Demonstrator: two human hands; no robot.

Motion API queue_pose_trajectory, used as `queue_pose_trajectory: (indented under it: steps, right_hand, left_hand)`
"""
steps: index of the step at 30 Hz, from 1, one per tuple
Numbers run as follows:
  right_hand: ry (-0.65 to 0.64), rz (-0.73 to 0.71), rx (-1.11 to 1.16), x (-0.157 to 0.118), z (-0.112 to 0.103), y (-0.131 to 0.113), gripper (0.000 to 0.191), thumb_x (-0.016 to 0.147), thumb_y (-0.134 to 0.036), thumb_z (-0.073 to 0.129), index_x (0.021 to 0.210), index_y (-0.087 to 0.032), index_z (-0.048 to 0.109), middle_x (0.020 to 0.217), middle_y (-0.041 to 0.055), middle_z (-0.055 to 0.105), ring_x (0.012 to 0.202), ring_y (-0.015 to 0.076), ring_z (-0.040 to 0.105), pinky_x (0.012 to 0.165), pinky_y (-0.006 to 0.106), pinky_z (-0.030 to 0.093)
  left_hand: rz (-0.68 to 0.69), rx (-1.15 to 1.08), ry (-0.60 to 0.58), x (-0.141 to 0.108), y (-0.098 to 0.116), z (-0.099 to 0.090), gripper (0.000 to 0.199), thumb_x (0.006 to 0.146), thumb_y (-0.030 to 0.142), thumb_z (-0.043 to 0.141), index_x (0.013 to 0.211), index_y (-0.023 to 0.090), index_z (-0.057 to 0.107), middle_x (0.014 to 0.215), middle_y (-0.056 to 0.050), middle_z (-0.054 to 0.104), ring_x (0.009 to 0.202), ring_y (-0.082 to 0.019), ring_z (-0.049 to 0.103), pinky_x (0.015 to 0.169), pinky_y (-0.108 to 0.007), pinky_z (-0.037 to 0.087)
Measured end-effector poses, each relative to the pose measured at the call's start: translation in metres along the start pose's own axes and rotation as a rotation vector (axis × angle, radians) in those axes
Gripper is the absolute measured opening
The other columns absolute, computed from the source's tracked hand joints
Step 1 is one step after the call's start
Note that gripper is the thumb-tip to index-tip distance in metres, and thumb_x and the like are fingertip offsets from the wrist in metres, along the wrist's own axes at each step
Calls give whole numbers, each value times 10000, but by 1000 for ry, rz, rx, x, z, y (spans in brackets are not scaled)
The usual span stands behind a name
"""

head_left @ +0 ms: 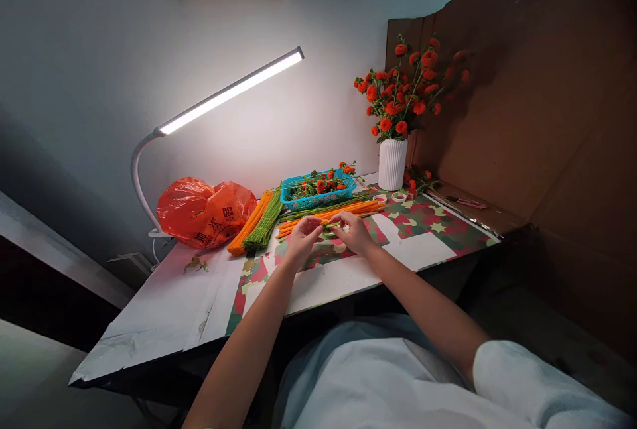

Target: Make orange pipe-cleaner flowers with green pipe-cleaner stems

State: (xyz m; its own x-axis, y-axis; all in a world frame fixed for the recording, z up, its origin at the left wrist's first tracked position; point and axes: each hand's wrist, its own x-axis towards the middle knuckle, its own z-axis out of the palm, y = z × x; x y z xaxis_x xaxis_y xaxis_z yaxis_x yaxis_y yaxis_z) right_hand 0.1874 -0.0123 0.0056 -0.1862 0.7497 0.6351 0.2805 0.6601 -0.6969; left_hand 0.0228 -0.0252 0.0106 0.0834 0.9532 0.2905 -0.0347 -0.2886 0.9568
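Observation:
My left hand [301,238] and my right hand [353,231] face each other above the middle of the table. Fingertips of both are pinched on a short green chenille stem [327,225] stretched between them; its ends are hidden by the fingers. Just behind the hands lie loose orange chenille stems [365,208] and dark green ones. To the left, a thick bundle of green chenille stems [265,223] rests beside an orange bundle [249,227]. A blue basket [311,201] behind holds small orange flowers with green stems.
An orange plastic bag [199,213] sits at the left under a lit desk lamp [233,92]. At the back right stands a white ribbed vase [392,165] of orange flowers [398,94]. Tape rolls [399,197] lie nearby. A cardboard wall [527,97] closes the right side.

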Motion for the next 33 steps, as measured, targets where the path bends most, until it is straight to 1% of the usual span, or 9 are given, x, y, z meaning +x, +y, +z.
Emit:
queue_pose_trajectory:
  steps: [6, 10, 15, 20, 24, 26, 29, 31, 33]
  right_hand:
    - [-20, 51, 9, 1, 1, 2, 65, 740, -221, 614, 788, -197, 577, 788, 18, 608, 697, 154, 506, 654, 278, 406]
    - [-44, 80, 18, 0, 2, 3, 88, 747, -248, 619, 751, -196, 548, 759, 7, 585, 667, 145, 490, 638, 278, 396]
    - [-74, 82, 41, 0, 3, 2, 109, 775, -260, 592, 719, -199, 521, 706, -6, 546, 672, 143, 485, 631, 272, 389]
    - [-88, 77, 47, 0, 5, 4, 115, 775, -268, 592, 722, -195, 520, 714, -6, 541, 681, 143, 483, 634, 270, 385]
    - [-90, 57, 46, 0, 5, 5, 99, 779, -265, 589, 739, -191, 537, 744, 4, 563, 696, 147, 501, 644, 274, 400]
    - [-93, 40, 60, -1, 5, 4, 57, 783, -243, 583, 805, -192, 572, 795, 15, 593, 734, 154, 525, 672, 281, 419]
    - [-110, -6, 94, -2, 5, 2, 127, 808, -232, 566, 921, -209, 619, 885, 27, 635, 815, 164, 556, 727, 295, 437]
    - [-117, -37, 89, -2, 4, 2, 132, 816, -246, 579, 926, -218, 646, 881, 25, 650, 797, 162, 557, 724, 296, 436]
    - [-102, -50, 67, -2, 3, 1, 124, 814, -264, 599, 907, -218, 667, 839, 23, 652, 745, 157, 547, 692, 290, 429]
  left_hand:
    - [19, 19, -14, 0, 1, 1, 353, 638, 429, 745, 814, 172, 578, 780, 7, 584, 695, -120, 578, 570, -230, 522]
    - [24, 41, -14, -2, 2, 2, 336, 661, 431, 727, 819, 173, 580, 792, 0, 591, 709, -127, 589, 570, -233, 529]
    - [15, 71, -16, -2, 1, 1, 358, 674, 460, 711, 843, 173, 580, 806, -3, 594, 718, -127, 594, 581, -240, 542]
    - [-51, 80, -30, -2, 1, 2, 395, 670, 489, 700, 878, 176, 579, 850, -10, 599, 747, -133, 598, 609, -266, 565]
    - [-41, 79, -30, -3, 2, 3, 396, 670, 486, 703, 879, 170, 587, 869, -23, 590, 765, -139, 593, 579, -250, 567]
    - [-29, 71, -23, -3, 2, 4, 401, 667, 495, 704, 869, 169, 585, 828, -18, 579, 732, -136, 584, 522, -226, 551]
    - [-22, 62, -13, -2, 2, 4, 404, 674, 512, 695, 853, 167, 583, 751, -5, 566, 629, -111, 555, 434, -182, 495]
    - [-35, 55, -5, -1, 2, 4, 411, 680, 522, 689, 848, 163, 580, 724, 0, 565, 555, -89, 530, 395, -165, 452]
    - [-59, 21, -7, -1, 3, 3, 418, 681, 525, 690, 858, 163, 579, 739, -4, 583, 524, -81, 536, 401, -173, 452]
